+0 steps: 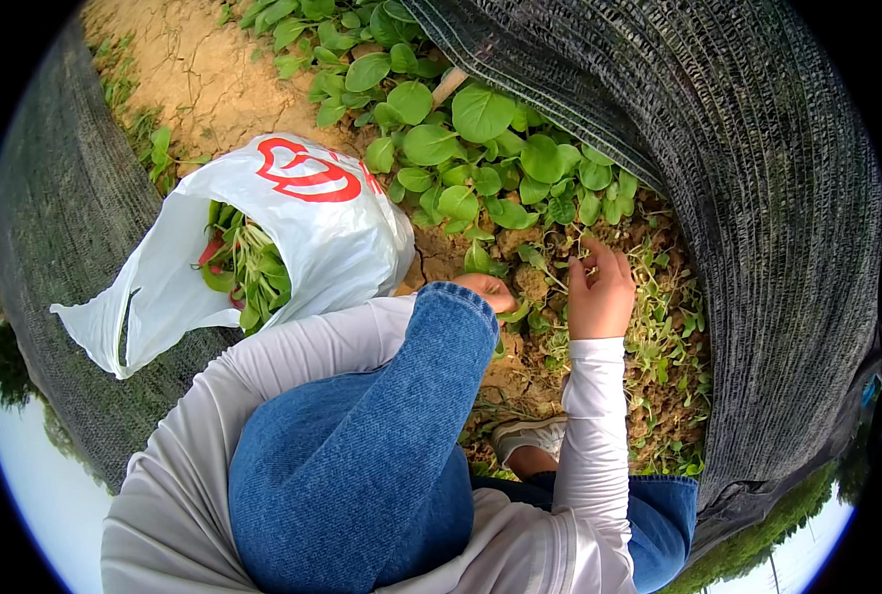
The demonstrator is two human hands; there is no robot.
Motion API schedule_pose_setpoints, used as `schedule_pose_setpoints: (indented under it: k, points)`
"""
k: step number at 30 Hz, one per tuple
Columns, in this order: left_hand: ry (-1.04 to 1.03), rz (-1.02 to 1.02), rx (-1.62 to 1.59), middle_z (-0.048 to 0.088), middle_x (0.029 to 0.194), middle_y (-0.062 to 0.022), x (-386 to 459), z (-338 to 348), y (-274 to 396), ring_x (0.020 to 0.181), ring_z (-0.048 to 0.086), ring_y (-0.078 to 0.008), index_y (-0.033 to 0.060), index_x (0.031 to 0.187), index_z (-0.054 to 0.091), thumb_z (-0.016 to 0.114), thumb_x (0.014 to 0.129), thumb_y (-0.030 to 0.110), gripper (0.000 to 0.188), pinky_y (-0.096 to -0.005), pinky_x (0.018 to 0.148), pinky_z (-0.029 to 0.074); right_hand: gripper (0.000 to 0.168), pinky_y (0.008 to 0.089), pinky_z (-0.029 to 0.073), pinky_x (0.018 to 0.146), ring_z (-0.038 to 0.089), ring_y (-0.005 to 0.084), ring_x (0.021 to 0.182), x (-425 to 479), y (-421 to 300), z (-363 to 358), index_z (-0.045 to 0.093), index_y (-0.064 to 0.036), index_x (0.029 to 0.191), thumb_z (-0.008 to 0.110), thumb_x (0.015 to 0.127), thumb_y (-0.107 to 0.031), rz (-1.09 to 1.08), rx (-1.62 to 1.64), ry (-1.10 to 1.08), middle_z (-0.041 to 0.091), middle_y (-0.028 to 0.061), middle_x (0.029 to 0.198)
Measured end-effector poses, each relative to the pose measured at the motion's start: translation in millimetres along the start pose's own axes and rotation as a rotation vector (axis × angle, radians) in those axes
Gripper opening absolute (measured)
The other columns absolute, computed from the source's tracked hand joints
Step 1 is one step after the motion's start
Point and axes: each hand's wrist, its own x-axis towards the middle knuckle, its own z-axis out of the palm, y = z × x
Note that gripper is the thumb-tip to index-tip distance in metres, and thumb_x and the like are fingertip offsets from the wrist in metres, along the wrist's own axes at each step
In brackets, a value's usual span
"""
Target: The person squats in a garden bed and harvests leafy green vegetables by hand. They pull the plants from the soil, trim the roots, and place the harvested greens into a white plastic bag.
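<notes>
My left hand is partly hidden behind the blue denim trouser leg. Its fingers curl around a few green leaves low over the soil. Just to the right, my right hand reaches down at the edge of the bed with thumb and fingers bent. Thin stems lie by its fingertips; whether they are pinched is unclear. Broad-leaved seedlings grow densely beyond both hands. On the left, a white plastic bag with red print lies open on its side, holding picked greens and something red.
Black shade netting bulges along the right, and more netting runs down the left. A wooden stake stands among the plants. Cracked dry soil spreads at upper left. Small uprooted or wilted plants litter the ground near my shoe.
</notes>
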Motion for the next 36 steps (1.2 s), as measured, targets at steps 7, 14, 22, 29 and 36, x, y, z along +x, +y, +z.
schedule_pose_setpoints:
  k: [7, 14, 22, 29, 36]
  points:
    - [-0.038, 0.16, 0.428, 0.054, 0.097, -0.0151, 8, 2, -16, 0.092, 0.049, -0.0235, 0.0029, 0.1, 0.052, 0.062, 0.065, 0.028, 0.045, -0.0299, 0.081, 0.036, 0.025, 0.0341, 0.046, 0.062, 0.055, 0.026, 0.074, 14, -37, 59, 0.054, -0.009, 0.093, 0.049, 0.069, -0.009, -0.39, -0.27, -0.243, 0.055, 0.0133, 0.085]
    - [-0.051, -0.036, 0.542, 0.054, 0.097, -0.0171, 8, 1, -8, 0.092, 0.05, -0.0255, 0.0041, 0.102, 0.052, 0.061, 0.062, 0.037, 0.052, -0.0314, 0.08, 0.036, 0.028, 0.0369, 0.045, 0.052, 0.055, 0.0295, 0.058, 22, -27, 76, 0.056, -0.013, 0.088, 0.05, 0.063, -0.003, -0.399, -0.31, -0.324, 0.056, 0.0119, 0.062]
    - [-0.098, -0.017, 0.413, 0.055, 0.075, -0.005, 11, -1, -6, 0.071, 0.049, -0.0135, 0.0052, 0.086, 0.054, 0.061, 0.065, 0.031, 0.034, -0.0244, 0.068, 0.038, 0.043, 0.031, 0.046, 0.066, 0.057, 0.0271, 0.076, 5, 9, 56, 0.057, -0.008, 0.095, 0.048, 0.056, 0.007, -0.447, 0.098, -0.161, 0.058, 0.0121, 0.087]
    - [-0.058, 0.005, -0.102, 0.056, 0.075, -0.0019, 11, -11, -17, 0.07, 0.049, -0.0095, 0.0043, 0.083, 0.056, 0.057, 0.068, 0.019, 0.022, -0.0218, 0.068, 0.038, 0.042, 0.0302, 0.047, 0.067, 0.057, 0.0264, 0.08, 4, 8, 55, 0.056, -0.007, 0.096, 0.052, 0.057, 0.005, -0.425, 0.179, -0.158, 0.058, 0.0131, 0.088]
    - [-0.035, 0.068, -0.259, 0.055, 0.075, -0.0023, 16, -19, -10, 0.067, 0.048, -0.0091, 0.0023, 0.083, 0.055, 0.054, 0.071, 0.014, 0.017, -0.0213, 0.065, 0.038, 0.039, 0.0302, 0.047, 0.067, 0.057, 0.0271, 0.08, 4, 7, 53, 0.056, -0.005, 0.095, 0.054, 0.057, 0.003, -0.399, 0.238, -0.156, 0.058, 0.0133, 0.088]
